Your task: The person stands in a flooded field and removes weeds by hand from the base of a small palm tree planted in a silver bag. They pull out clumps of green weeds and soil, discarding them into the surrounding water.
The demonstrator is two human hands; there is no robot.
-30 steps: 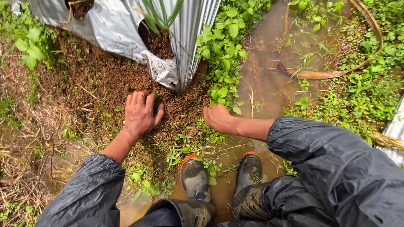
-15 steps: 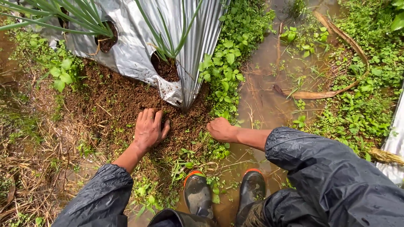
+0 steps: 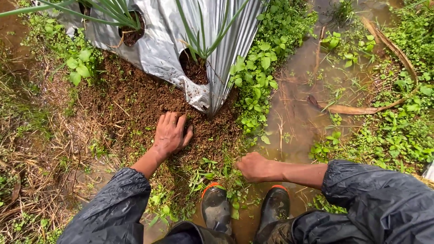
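My left hand (image 3: 171, 133) lies flat, fingers spread, on a patch of bare brown soil (image 3: 135, 101) just below the torn edge of a silver plastic mulch sheet (image 3: 158, 40). My right hand (image 3: 253, 166) is closed down among low green weeds (image 3: 224, 174) at the wet edge of the soil, and whether it grips any of them is hidden. Both arms wear dark rain-jacket sleeves. Young green-bladed plants (image 3: 203, 34) grow from soil-filled holes in the sheet, the nearest hole a hand's length beyond my left hand.
My black rubber boots with orange trim (image 3: 216, 208) stand in a muddy water channel (image 3: 294, 113) running up the right side. Leafy weeds (image 3: 257, 77) line the sheet's right edge. Dry straw (image 3: 31, 153) covers the left ground. A dried brown frond (image 3: 357, 108) lies across the water.
The view has tilted back, so more of the sheet and plants shows. My right hand has moved down and right, from the soil edge into the weeds. The left hand stays pressed on the soil.
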